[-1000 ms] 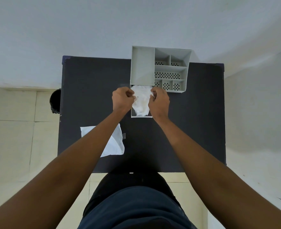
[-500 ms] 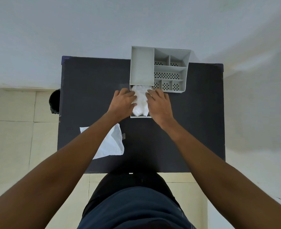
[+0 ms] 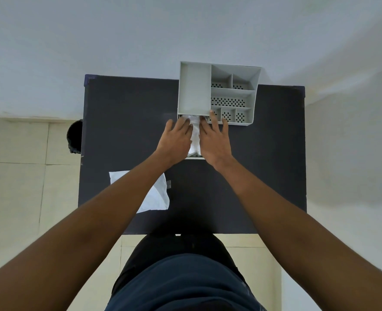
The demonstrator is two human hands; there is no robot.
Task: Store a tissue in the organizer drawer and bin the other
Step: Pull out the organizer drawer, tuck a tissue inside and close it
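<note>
A grey organizer [image 3: 194, 90] stands at the far edge of the black table [image 3: 122, 122]. Its drawer [image 3: 193, 157] is pulled out toward me. A crumpled white tissue [image 3: 195, 138] lies inside the drawer. My left hand [image 3: 177, 140] and my right hand [image 3: 214, 140] lie flat on either side of it, fingers spread, pressing it down. Most of the tissue and the drawer is hidden under them. A second white tissue [image 3: 157, 194] lies flat on the table near the left front, partly covered by my left forearm.
A dark round bin [image 3: 75, 136] sits on the tiled floor just past the table's left edge. The organizer's right half holds several small perforated compartments [image 3: 228, 101]. A pale wall runs behind the table.
My hands went from pinching the tissue above the drawer with closed fingers to lying flat with fingers spread over it. The tissue now sits lower in the drawer.
</note>
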